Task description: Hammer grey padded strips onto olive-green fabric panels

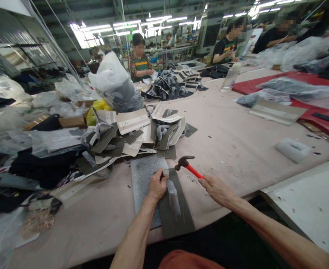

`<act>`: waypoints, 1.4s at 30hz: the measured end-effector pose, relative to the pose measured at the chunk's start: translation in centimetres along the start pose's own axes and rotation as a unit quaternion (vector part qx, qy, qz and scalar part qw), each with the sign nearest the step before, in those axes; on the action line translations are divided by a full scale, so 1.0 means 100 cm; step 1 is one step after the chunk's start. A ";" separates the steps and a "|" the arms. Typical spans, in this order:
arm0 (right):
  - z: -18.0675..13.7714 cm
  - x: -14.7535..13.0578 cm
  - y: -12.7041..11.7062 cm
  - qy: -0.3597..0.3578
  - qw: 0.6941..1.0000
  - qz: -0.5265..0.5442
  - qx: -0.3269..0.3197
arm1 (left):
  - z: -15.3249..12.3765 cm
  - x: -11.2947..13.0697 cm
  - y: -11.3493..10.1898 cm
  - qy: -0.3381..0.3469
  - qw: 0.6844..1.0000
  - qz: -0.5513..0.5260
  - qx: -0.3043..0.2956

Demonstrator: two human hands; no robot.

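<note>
My right hand (215,188) is closed around the red-orange handle of a claw hammer (191,168), whose dark head is raised just right of my left hand. My left hand (157,186) grips a short metal punch (165,172), its round top showing above the fingers and its lower end hidden. Below it lies a dark olive panel (185,222) with a plastic-wrapped strap handle (173,198). The panel partly overlaps a worn grey board (142,173) on the table (220,149).
Beyond the board is a heap of similar olive and cream panels (133,121). A stuffed plastic bag (114,82), a clear bottle (230,77) and a white roll (292,149) stand around. A seated person (139,61) works across the table, with others farther right.
</note>
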State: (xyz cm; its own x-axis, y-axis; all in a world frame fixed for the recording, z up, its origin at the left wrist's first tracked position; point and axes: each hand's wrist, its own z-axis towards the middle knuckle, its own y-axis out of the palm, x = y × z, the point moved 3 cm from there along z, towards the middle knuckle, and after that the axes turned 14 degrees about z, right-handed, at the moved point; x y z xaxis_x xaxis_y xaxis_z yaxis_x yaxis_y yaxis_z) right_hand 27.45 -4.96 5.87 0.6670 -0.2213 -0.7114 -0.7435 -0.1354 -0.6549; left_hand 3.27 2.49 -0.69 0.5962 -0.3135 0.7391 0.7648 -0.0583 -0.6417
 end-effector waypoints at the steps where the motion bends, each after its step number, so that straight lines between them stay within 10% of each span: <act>1: 0.000 -0.002 -0.002 -0.002 1.000 0.002 0.012 | 0.000 0.000 0.000 -0.002 1.000 -0.005 -0.003; 7: -0.008 -0.061 -0.024 -0.152 0.975 0.041 0.156 | 0.001 -0.005 0.003 -0.015 1.000 -0.017 -0.004; 10: -0.008 -0.068 -0.012 -0.179 0.980 -0.027 0.083 | 0.001 -0.006 0.004 -0.016 1.000 -0.004 -0.004; 13: -0.006 -0.050 0.003 -0.159 0.981 -0.108 -0.009 | 0.001 -0.004 0.003 -0.009 1.000 0.005 0.002; 22: 0.015 0.046 0.012 0.006 0.995 -0.095 -0.005 | 0.001 -0.001 0.002 -0.015 0.998 -0.062 -0.025; 26: 0.012 0.005 0.032 -0.216 0.966 -0.121 0.075 | 0.003 0.002 -0.003 -0.008 0.994 -0.096 -0.049; 30: 0.007 -0.048 0.081 -0.376 0.915 -0.120 -0.085 | 0.006 0.001 -0.002 -0.027 0.994 -0.096 -0.050; 36: 0.012 -0.069 0.120 -0.339 0.908 -0.213 -0.120 | 0.023 -0.007 -0.008 -0.219 0.914 -0.278 0.200; 42: 0.014 -0.104 0.068 -0.214 0.947 -0.237 0.023 | 0.032 0.037 -0.085 -0.097 0.897 -0.274 0.333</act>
State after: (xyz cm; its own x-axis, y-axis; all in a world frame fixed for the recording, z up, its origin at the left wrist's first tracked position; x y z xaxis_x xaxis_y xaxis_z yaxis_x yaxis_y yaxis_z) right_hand 15.56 -2.22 8.42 0.8915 0.2665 -0.3664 -0.3592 -0.0772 -0.9301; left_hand -0.31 4.85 8.14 0.0679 -0.2366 0.9692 0.8937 0.4463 0.0463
